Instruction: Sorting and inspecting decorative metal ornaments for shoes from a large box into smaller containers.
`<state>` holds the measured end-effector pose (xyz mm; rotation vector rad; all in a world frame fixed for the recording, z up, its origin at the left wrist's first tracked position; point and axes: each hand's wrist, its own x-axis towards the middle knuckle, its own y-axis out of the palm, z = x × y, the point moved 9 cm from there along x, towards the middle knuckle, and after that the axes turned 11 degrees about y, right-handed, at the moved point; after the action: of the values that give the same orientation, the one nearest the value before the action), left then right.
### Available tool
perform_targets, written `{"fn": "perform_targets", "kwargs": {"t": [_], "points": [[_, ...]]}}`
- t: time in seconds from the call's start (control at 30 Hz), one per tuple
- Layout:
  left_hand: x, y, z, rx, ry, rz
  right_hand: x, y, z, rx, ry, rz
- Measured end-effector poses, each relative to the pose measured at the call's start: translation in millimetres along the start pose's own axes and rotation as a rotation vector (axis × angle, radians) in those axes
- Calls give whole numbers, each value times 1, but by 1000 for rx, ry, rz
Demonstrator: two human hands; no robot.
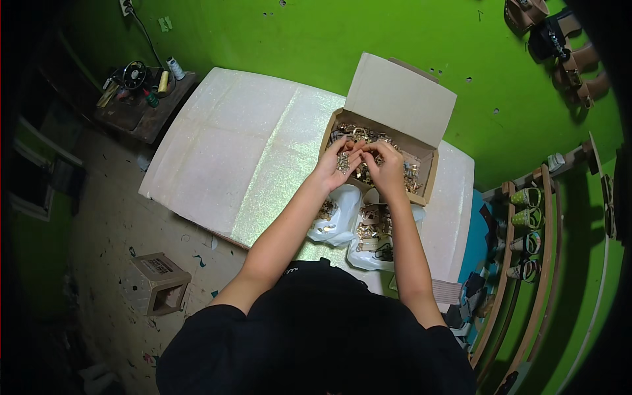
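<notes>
Black shirt fabric (316, 322) on the person's torso lay nearest the camera, on the near side of the cardboard box (400, 97). The box stood with its lid raised at the far side and contained a mixed quantity of gold- and silver-coloured metal fittings (412, 176). The left hand (337, 164) was positioned over the left edge of the box, palm up and open. Small silvery pieces (343, 162) rested in its palm. The right hand (386, 164) was positioned over the middle of the box, just beside the left fingertips, with thumb and fingers drawn together; whether a piece was gripped between them could not be determined. Two white plastic bags lay on the near side of the box: the left bag (343, 216) and the right bag (370, 262), both holding further fittings. A pale, glittering cover (217, 131) extended beneath the box and well to its left. Strapped sandals (525, 218) were arranged in a column to the right of the box
</notes>
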<state>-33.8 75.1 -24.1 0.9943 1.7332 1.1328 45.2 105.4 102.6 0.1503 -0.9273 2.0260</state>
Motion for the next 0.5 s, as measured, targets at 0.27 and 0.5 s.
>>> {"fn": "perform_targets", "kwargs": {"t": [0.27,0.5], "points": [[-1,2,-1,141,69,5,-4,-9,3,37,53,-33],[1,-1,-4,133,89,-12,-16,3,-13,35,222,137]]}}
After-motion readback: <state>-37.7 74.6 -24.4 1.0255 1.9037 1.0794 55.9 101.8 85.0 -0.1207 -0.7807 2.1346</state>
